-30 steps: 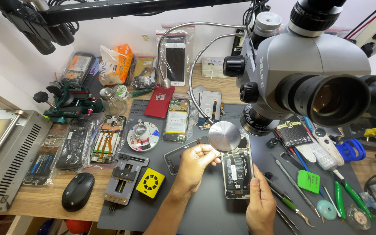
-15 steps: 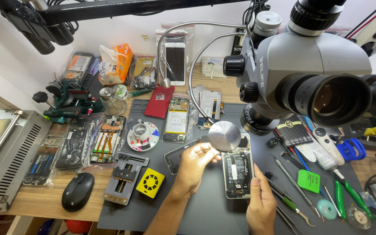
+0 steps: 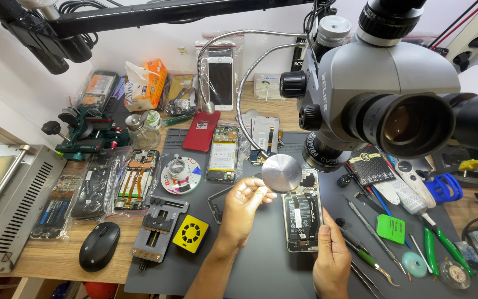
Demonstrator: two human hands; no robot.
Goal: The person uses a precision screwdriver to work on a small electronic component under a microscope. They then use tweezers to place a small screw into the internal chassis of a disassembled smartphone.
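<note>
Left hand (image 3: 243, 206) fingers pinch the round metal disc (image 3: 281, 173) by its edge; right hand (image 3: 332, 256) fingers press the opened phone (image 3: 302, 217).

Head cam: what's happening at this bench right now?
A person is working on an opened phone lying back-up on a dark grey mat under a microscope. The left hand holds a round metal disc by its edge just above the phone's top. The right hand rests against the phone's lower right side. Tweezers, other opened phones and a black mouse lie around.
</note>
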